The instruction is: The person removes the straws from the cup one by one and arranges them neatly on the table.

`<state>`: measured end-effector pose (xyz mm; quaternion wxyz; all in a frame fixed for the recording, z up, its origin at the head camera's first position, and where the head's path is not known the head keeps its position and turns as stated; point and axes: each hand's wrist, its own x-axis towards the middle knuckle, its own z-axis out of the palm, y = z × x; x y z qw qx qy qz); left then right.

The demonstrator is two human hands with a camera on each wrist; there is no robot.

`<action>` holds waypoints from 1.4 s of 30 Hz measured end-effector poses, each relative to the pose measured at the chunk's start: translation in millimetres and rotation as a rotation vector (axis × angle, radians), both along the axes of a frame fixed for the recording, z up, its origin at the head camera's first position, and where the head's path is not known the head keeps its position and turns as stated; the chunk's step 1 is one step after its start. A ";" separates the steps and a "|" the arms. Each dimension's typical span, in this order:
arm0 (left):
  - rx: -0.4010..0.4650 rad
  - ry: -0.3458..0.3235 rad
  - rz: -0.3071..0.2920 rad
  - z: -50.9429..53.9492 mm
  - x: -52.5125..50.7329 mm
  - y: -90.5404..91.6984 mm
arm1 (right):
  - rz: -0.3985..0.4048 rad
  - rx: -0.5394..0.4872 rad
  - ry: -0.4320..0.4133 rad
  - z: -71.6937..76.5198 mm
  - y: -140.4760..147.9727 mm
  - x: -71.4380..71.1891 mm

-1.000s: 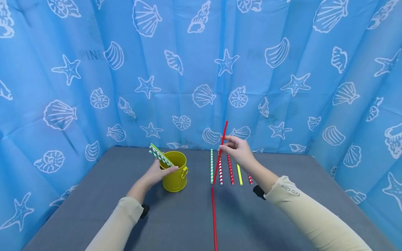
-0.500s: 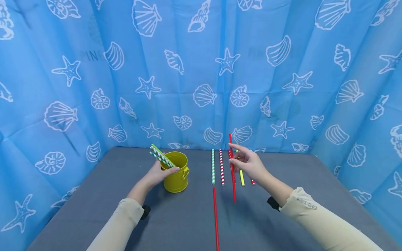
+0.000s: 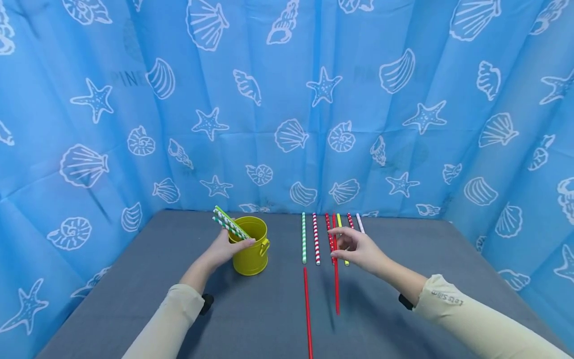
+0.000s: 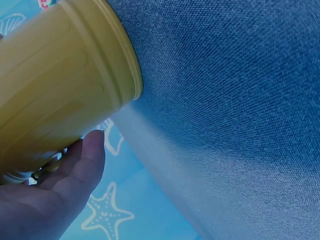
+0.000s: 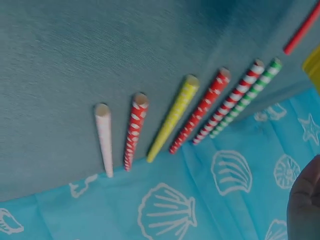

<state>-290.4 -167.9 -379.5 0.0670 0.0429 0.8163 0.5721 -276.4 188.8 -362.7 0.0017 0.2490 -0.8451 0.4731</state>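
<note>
My left hand (image 3: 224, 248) grips the yellow bucket (image 3: 249, 262) at its left side, thumb over the rim; in the left wrist view, fingers (image 4: 90, 165) lie along its wall. Several green-patterned paper straws (image 3: 229, 224) lean out of the bucket toward the left. Between thumb and forefinger, my right hand (image 3: 365, 253) pinches a plain red straw (image 3: 337, 296), held above the table with its lower end toward me. Another red straw (image 3: 307, 311) lies on the table left of it. The held straw's middle is partly hidden by the fingers.
Behind the right hand lies a row of straws: green-striped (image 5: 247, 97), red-striped (image 5: 230, 102), red-patterned (image 5: 200, 111), yellow (image 5: 173, 117), red-spotted (image 5: 133, 131) and pale (image 5: 104, 140). A blue shell-print curtain (image 3: 287, 99) hangs beyond the grey table (image 3: 148, 279).
My right hand has carried the red straw rightward and nearer to me, from over the green-striped straw, and the straw has come closer to lining up with the row. My left hand has stayed on the bucket.
</note>
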 end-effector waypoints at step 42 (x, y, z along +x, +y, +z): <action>-0.016 -0.029 0.015 -3.2 -2.2 -1.8 | 0.278 0.159 -0.277 -61.5 -14.6 7.6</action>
